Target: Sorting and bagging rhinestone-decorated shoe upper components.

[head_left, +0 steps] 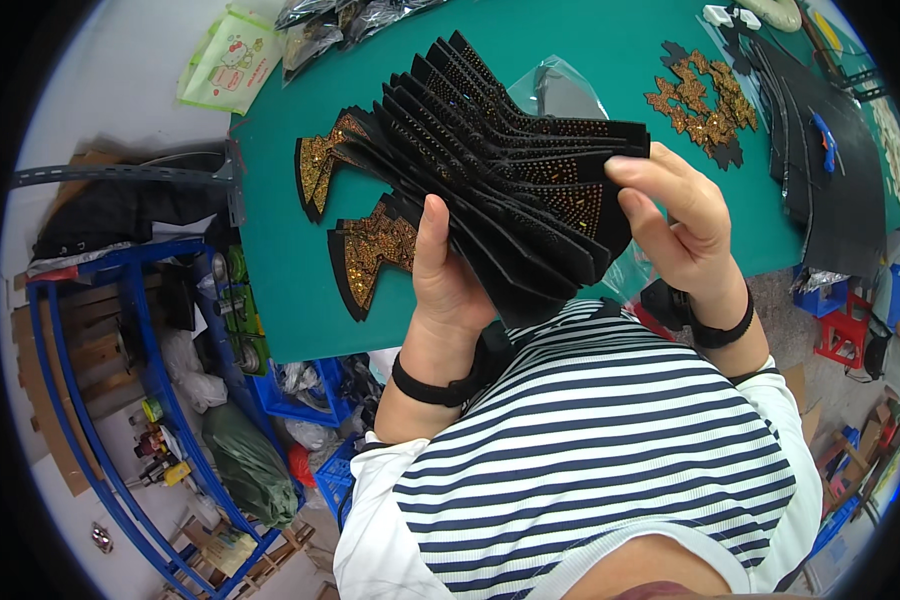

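Observation:
A thick fanned stack of black bow-shaped pieces (470,150), dotted with gold and dark studs, is held above the green table. My left hand (450,275) grips it from below left, with the thumb up along its side. At the right end, the thumb and forefinger of my right hand (685,215) pinch the edge of a piece. How many layers they hold is hidden. On the table left of the stack lie gold-glitter bow-shaped pieces (375,255) with black edges, in two small groups. A clear plastic bag (560,85) shows behind the stack.
Gold and black jagged-edged pieces (705,105) lie in a pile at the far right of the green table (280,290). Beyond them are black sheets (845,210) with a blue-handled tool (825,140). A blue shelf rack (155,340) stands at left, a red stool (845,330) at right.

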Tool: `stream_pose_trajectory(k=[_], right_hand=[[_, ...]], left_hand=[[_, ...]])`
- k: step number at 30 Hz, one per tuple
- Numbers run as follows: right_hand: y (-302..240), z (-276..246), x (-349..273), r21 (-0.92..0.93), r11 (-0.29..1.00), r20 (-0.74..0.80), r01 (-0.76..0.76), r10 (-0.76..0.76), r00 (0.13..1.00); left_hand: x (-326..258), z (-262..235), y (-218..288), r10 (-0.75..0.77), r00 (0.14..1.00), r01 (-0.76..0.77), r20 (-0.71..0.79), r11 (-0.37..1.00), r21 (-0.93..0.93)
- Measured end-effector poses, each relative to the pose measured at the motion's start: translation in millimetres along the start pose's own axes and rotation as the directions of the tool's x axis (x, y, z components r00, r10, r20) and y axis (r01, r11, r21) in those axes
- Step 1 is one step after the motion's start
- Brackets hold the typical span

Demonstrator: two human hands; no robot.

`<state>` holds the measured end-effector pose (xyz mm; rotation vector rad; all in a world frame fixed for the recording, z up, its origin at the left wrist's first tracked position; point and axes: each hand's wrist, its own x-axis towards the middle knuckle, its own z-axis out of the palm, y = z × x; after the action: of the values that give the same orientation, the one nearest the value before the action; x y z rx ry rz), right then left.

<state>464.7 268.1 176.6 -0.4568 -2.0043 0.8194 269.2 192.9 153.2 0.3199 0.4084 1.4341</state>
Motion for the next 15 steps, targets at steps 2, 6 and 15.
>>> stream_pose_trajectory(k=[2,6,15], right_hand=[[2.5,0.8,0.1,0.006,0.999,-0.01,0.053,-0.053,0.999],[-5.3,-2.7,-3.7,-0.024,0.995,0.051,-0.092,0.093,0.994],[-9.3,0.3,1.3,-0.044,0.996,0.058,-0.08,0.082,0.995]], left_hand=[[-0.3,2.9,0.2,-0.002,1.0,0.002,-0.009,1.0,0.019],[-2.1,1.2,0.1,0.005,0.998,0.0,-0.059,0.996,0.086],[-1.6,-3.9,-1.1,0.003,0.997,0.008,-0.082,0.992,0.129]])
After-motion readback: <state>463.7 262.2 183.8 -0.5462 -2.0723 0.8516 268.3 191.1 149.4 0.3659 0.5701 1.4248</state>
